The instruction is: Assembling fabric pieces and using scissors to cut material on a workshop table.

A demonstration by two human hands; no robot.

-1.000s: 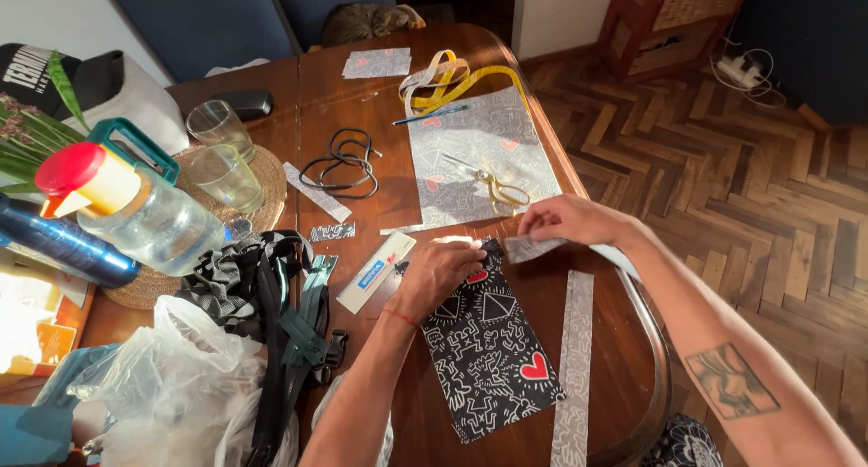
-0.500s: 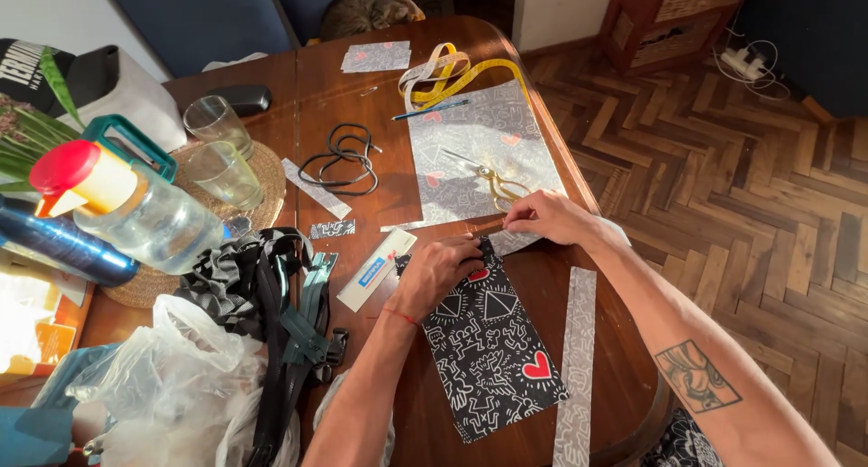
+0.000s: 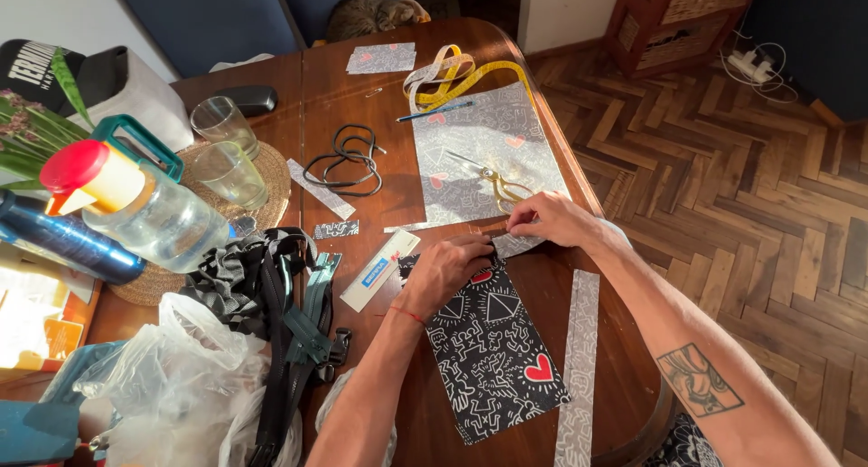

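Observation:
A black fabric piece [image 3: 495, 349] with white doodles and red hearts lies on the wooden table [image 3: 407, 205] in front of me. My left hand [image 3: 449, 266] presses on its upper end, fingers curled over the top edge. My right hand [image 3: 549, 221] pinches a small grey patterned scrap [image 3: 517, 245] right beside that top edge. A long grey fabric strip [image 3: 579, 358] lies along the black piece's right side. Scissors [image 3: 495, 179] rest on a larger grey fabric sheet [image 3: 488, 150] just beyond my right hand.
A yellow tape measure [image 3: 461, 69], a pen [image 3: 434, 113] and a black cord [image 3: 348, 155] lie farther back. Two glasses [image 3: 226, 150], a water jug [image 3: 136, 205], black straps [image 3: 271, 286] and a plastic bag [image 3: 172, 386] crowd the left. A white packet [image 3: 380, 268] sits near my left hand.
Both hands have stayed at the top edge of the black fabric, with only small finger shifts. The view has tilted slightly.

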